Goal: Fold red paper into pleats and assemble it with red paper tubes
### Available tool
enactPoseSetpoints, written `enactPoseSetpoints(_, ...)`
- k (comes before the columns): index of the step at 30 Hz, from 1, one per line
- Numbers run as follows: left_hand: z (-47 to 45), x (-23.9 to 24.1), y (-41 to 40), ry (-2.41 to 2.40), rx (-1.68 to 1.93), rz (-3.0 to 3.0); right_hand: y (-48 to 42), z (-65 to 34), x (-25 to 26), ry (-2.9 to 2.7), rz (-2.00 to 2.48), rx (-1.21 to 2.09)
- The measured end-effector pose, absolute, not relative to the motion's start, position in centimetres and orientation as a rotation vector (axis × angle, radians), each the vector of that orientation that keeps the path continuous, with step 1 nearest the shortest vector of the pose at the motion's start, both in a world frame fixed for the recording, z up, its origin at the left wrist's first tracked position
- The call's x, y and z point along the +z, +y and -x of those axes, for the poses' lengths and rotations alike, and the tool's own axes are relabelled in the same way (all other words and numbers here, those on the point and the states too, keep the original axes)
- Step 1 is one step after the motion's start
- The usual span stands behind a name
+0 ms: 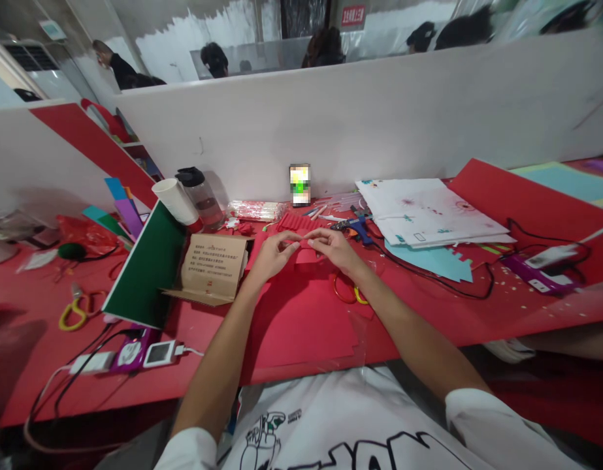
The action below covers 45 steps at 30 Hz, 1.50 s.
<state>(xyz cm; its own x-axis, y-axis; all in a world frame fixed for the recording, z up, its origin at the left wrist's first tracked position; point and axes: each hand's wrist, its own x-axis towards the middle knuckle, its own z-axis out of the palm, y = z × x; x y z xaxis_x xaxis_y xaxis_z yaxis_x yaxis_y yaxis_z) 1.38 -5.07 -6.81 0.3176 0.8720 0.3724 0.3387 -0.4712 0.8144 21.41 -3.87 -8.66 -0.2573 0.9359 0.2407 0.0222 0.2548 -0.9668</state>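
Both hands meet over the middle of the red table, fingertips pinched on a small piece of red paper (304, 243). My left hand (277, 253) is closed on its left end, and my right hand (334, 249) closes on its right end. Fingers partly cover the piece, so its full shape is hidden. Just behind it lie folded red paper strips (295, 222). Below the hands, large red paper sheets (301, 320) spread toward the table's front edge. Scissors with red and yellow handles (345, 290) lie beside my right forearm, partly hidden by it.
A cardboard box (210, 267), green board (147, 267), white paper roll (176, 201) and bottle (200, 196) stand left. Behind the hands, a phone (300, 186) leans on the partition. A blue glue gun (360, 230), cables and a white printed bag (428, 209) lie right.
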Motion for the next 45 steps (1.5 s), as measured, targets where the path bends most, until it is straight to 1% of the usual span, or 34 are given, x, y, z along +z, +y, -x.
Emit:
enactPoseSetpoints(5,-2.0,-7.0,-5.3,1.034,1.176,-1.991,-3.8,-21.3,-8.8,-1.362,0.931,1.261)
enactPoseSetpoints(9,-1.9,-7.8,-4.7,1.108,1.244,-1.964,-3.7,-21.4,-9.0,-1.401,0.884,1.259)
enactPoseSetpoints(14,-1.6,-8.0,-4.4,1.147,1.249,-1.948,-4.0,-21.5,-8.5,-1.634,0.777,1.055)
enactPoseSetpoints(21,-1.5,-7.4,-4.7,1.144,1.194,-1.968,-4.4,-21.7,-8.1,-1.81,0.901,0.657)
enactPoseSetpoints(28,-1.5,-7.3,-4.7,1.134,1.182,-1.93,-4.3,-21.8,-8.3,-1.856,0.873,0.509)
enactPoseSetpoints(45,-1.5,-7.0,-4.9,1.074,1.175,-1.829,-4.8,-21.6,-7.9,-1.852,0.921,0.551)
